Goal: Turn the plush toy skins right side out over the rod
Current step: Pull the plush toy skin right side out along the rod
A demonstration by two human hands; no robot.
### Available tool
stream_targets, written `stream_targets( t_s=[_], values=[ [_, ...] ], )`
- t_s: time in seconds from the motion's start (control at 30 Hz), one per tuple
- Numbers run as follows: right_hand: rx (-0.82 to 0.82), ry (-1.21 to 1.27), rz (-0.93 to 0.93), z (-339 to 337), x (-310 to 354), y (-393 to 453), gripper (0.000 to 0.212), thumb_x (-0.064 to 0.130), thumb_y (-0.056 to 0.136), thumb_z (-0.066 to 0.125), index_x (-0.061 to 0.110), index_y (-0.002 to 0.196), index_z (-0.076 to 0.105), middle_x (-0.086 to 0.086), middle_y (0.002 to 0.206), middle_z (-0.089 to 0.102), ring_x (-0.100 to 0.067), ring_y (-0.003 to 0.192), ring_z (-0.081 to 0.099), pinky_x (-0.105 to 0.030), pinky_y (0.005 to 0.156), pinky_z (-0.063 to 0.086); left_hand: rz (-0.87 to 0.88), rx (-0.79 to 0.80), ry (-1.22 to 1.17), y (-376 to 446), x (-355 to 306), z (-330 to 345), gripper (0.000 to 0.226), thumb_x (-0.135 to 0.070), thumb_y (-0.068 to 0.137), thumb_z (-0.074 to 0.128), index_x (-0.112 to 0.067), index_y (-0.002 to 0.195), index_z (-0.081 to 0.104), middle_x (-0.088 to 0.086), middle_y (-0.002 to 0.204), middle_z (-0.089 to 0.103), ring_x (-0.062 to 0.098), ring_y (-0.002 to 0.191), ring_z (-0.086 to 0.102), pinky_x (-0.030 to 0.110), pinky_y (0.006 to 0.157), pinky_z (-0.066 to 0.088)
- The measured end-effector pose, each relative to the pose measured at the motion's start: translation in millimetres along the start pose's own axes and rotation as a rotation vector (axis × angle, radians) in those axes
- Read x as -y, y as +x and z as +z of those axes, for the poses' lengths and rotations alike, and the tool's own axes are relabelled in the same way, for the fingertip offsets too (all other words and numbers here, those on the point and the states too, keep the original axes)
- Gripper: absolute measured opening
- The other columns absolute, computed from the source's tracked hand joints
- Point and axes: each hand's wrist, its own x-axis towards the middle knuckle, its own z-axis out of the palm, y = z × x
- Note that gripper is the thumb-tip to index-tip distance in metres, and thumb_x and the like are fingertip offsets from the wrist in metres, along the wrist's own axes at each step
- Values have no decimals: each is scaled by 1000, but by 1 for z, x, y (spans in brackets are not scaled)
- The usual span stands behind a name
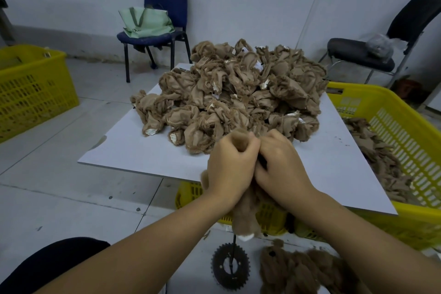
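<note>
My left hand (pixel 230 169) and my right hand (pixel 279 162) grip one brown plush skin (pixel 244 218) together, fingers curled round its top where a furry tip pokes out. The skin hangs down between my wrists, furry side out, with a white patch at its lower end. Below it a thin dark rod (pixel 232 249) stands up from a black toothed wheel base (pixel 230 265) on the floor. The rod's upper part is hidden inside the skin. A big heap of inside-out tan skins (pixel 238 95) lies on the white board (pixel 143 148).
Furry brown finished skins (pixel 303 272) lie on the floor at the lower right. A yellow crate (pixel 403 150) with more skins stands to the right, another yellow crate (pixel 31 88) at the left. Two chairs (pixel 164 28) stand by the wall, one bearing a green bag.
</note>
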Motion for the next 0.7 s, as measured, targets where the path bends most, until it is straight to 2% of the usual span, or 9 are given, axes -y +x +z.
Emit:
stream_targets(
  t_s=[0.07,0.13,0.27,0.4,0.47,0.53,0.6,0.7],
  values=[
    [-44,25,-21,3,3,0,12,1,87,61,6,77,65,-1,70,58,-23,77,48,-40,69,43,70,-65,-69,-2,4,1,37,-50,89,51,-27,60,54,-6,55,58,7,52,57,20,51,44],
    [-19,29,-11,10,1,-5,11,-1,85,62,5,77,67,-3,71,59,-25,79,49,-45,67,44,70,-81,-31,-8,14,1,37,-52,86,49,-25,61,51,-3,53,53,8,51,54,25,50,43],
    [153,47,59,28,-10,-20,13,-4,86,58,2,77,66,-7,73,60,-25,83,48,-48,70,45,-40,55,152,-19,38,1,35,-48,82,46,-21,61,44,-2,50,43,10,46,42,31,46,33],
    [200,35,110,28,-17,-16,15,1,89,56,2,76,62,-10,73,57,-22,82,45,-45,73,43,-126,95,214,-10,34,1,37,-44,84,50,-20,58,40,-3,49,39,13,45,37,32,48,29],
    [166,18,85,21,-15,-11,12,1,87,59,3,76,64,-8,73,58,-21,82,46,-45,71,44,-74,50,254,-5,24,3,38,-43,85,52,-19,57,40,-4,49,39,12,45,38,33,47,31],
    [52,31,65,12,-10,-3,9,2,86,62,6,79,65,-3,73,60,-20,83,48,-46,67,46,2,-47,76,-2,9,5,33,-43,86,51,-21,62,47,0,55,48,16,52,49,38,51,42],
    [-56,50,36,3,-2,4,12,3,89,63,11,94,71,2,81,65,-20,87,50,-38,70,47,122,-139,-109,1,-2,10,21,-35,89,52,-23,72,50,5,66,52,22,62,53,38,59,48],
    [-106,139,44,-1,4,7,29,1,90,65,14,114,72,4,98,70,-10,94,49,-19,81,43,277,-163,-145,1,1,15,19,-21,97,48,-21,79,43,7,71,45,25,62,44,42,59,44]
  ],
)
